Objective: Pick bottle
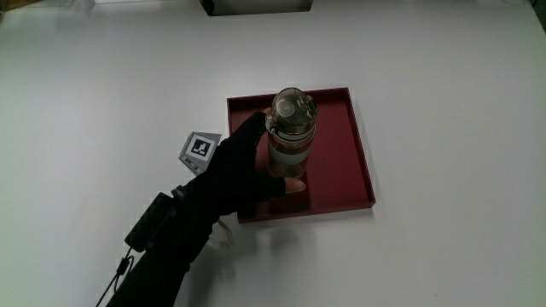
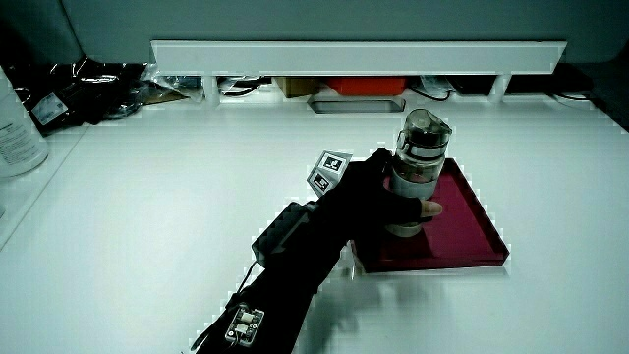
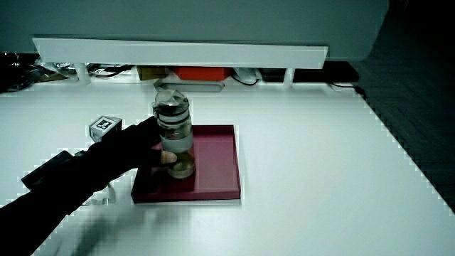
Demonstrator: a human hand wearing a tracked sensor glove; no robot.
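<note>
A clear bottle (image 1: 290,136) with a grey cap and a pale label band stands upright in a dark red tray (image 1: 341,162). The hand (image 1: 243,170), in its black glove with the patterned cube on its back, is wrapped around the bottle's lower body, thumb tip showing at the base. In both side views the bottle (image 2: 418,167) (image 3: 174,135) stands on the tray floor (image 2: 457,226) (image 3: 213,163) near the tray edge closest to the forearm, with the hand (image 2: 378,202) (image 3: 138,146) gripping it.
A low white partition (image 2: 354,54) (image 3: 178,50) runs along the table's edge farthest from the person, with cables and an orange item under it. A white container (image 2: 18,123) stands at the table's edge. A black wrist unit (image 1: 149,220) sits on the forearm.
</note>
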